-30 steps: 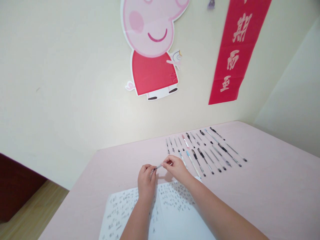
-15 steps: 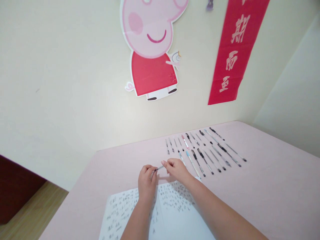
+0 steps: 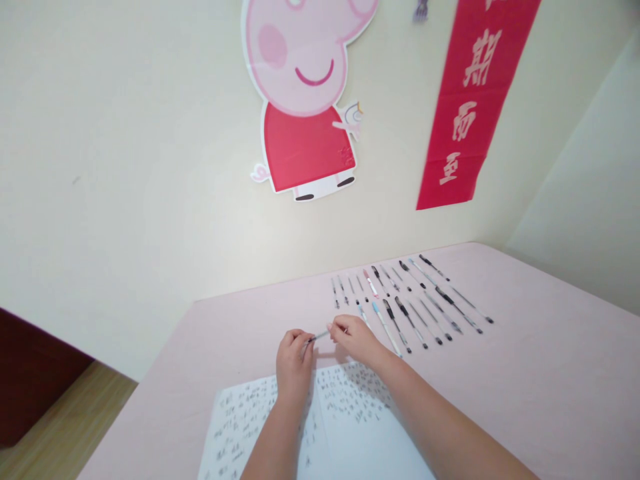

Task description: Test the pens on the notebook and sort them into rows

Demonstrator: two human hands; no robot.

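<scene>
My left hand (image 3: 293,360) and my right hand (image 3: 354,339) meet just above the far edge of an open notebook (image 3: 320,427) covered in handwriting. Between them they pinch a thin pen (image 3: 320,335): the left fingers are closed on its dark tip end, the right fingers on its other end. Beyond the right hand, a row of several pens and pen parts (image 3: 405,297) lies side by side on the pink table (image 3: 525,373).
A cream wall rises behind the table, with a pink cartoon pig cutout (image 3: 305,100) and a red banner (image 3: 470,100) with pale characters. Left of the table, wooden floor (image 3: 45,440) and a dark red piece of furniture (image 3: 30,373) show.
Both hands have stayed together on the pen. The right hand's fingers have shifted slightly along it; the rest has not moved.
</scene>
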